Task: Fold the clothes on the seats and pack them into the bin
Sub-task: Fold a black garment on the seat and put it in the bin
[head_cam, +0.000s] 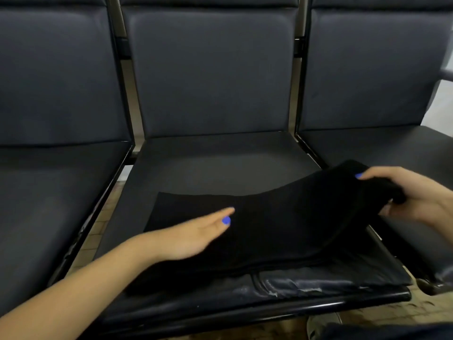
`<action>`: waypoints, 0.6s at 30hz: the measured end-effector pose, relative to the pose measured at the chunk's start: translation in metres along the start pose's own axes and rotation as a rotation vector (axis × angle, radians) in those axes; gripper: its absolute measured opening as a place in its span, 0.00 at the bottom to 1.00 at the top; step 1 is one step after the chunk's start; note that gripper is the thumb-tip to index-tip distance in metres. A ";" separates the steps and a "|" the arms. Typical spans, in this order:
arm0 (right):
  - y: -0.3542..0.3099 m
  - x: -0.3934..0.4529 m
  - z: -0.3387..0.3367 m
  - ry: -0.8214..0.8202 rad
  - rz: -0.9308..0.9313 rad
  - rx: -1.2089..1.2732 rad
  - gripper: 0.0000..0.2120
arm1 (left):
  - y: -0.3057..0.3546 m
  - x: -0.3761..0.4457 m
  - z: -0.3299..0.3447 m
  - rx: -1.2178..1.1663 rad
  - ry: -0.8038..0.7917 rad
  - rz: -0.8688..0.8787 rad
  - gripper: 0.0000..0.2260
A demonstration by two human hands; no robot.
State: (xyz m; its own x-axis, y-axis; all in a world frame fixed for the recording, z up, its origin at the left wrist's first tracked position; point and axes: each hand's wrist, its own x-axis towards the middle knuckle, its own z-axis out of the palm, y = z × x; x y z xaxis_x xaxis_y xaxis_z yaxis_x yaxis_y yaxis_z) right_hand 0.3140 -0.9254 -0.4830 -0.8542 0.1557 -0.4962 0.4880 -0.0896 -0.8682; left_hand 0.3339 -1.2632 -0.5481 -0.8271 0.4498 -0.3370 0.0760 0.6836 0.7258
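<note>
While my left hand (196, 238) lies flat, fingers straight, on the black cloth (269, 229) spread over the middle seat (208, 168), my right hand (411, 192) pinches its raised right end. Dark padded seats flank it (cracked front edge); tiled floor (98, 229) below.

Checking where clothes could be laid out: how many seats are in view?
3. The middle seat holds the black garment; the left seat and the right seat are cut by the frame edges. More may lie outside the view.
</note>
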 end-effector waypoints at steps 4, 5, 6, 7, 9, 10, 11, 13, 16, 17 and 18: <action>-0.016 -0.017 0.045 -0.136 -0.099 0.005 0.07 | -0.014 -0.004 -0.025 -0.459 0.287 -0.028 0.18; -0.017 -0.021 0.059 -0.184 -0.112 -0.007 0.05 | -0.018 -0.004 -0.027 -0.565 0.333 -0.048 0.18; -0.018 -0.025 0.073 -0.237 -0.129 -0.019 0.04 | -0.022 -0.005 -0.029 -0.654 0.368 -0.077 0.17; -0.018 -0.026 0.086 -0.285 -0.139 -0.033 0.08 | -0.025 -0.006 -0.031 -0.731 0.389 -0.109 0.17; -0.016 -0.030 0.113 -0.363 -0.146 -0.091 0.11 | -0.030 -0.009 -0.033 -0.865 0.407 -0.158 0.17; -0.014 -0.032 0.127 -0.409 -0.148 -0.135 0.11 | -0.033 -0.010 -0.035 -0.922 0.413 -0.179 0.17; -0.011 -0.033 0.140 -0.468 -0.147 -0.175 0.11 | -0.035 -0.011 -0.036 -0.969 0.418 -0.203 0.17; -0.005 -0.034 0.166 -0.590 -0.132 -0.254 0.10 | -0.037 -0.012 -0.039 -1.069 0.437 -0.248 0.18; 0.010 -0.032 0.208 -0.729 -0.101 -0.305 0.05 | -0.034 -0.012 -0.041 -1.176 0.414 -0.268 0.21; 0.018 -0.029 0.220 -0.761 -0.084 -0.321 0.04 | -0.034 -0.012 -0.042 -1.179 0.388 -0.281 0.22; 0.027 -0.026 0.231 -0.792 -0.052 -0.352 0.04 | -0.034 -0.013 -0.043 -1.176 0.363 -0.297 0.23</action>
State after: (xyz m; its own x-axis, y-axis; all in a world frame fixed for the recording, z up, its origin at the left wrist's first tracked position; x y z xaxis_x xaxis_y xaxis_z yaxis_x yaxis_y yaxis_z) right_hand 0.3079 -1.1587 -0.4931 -0.6868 -0.5913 -0.4227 0.3598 0.2287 -0.9046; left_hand 0.3185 -1.3173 -0.5428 -0.8461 0.0564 -0.5300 -0.5234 -0.2753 0.8063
